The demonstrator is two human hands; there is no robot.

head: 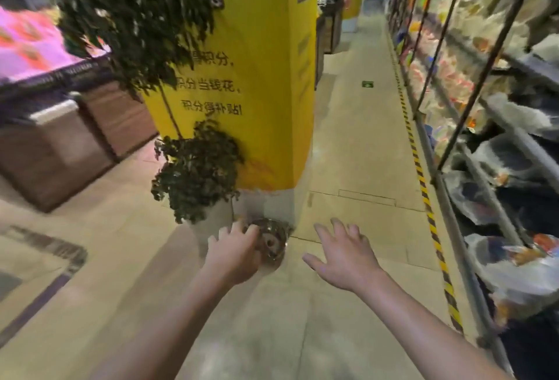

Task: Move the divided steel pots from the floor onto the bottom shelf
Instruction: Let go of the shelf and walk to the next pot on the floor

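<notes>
The tall yellow square pillar (266, 83) carries black Chinese writing, blurred, with "积分" legible; at its foot, on the pale tiled floor (348, 143), sits a round shiny steel pot (273, 237), just right of a white planter holding a dark leafy plant (196, 174); the left hand (234, 254) overlaps the pot's left rim, fingers spread, contact unclear; the right hand (344, 254) hovers right of the pot, fingers splayed, empty; stocked metal shelving (484, 125) lines the right side, edged by yellow-black hazard tape (423, 186).
</notes>
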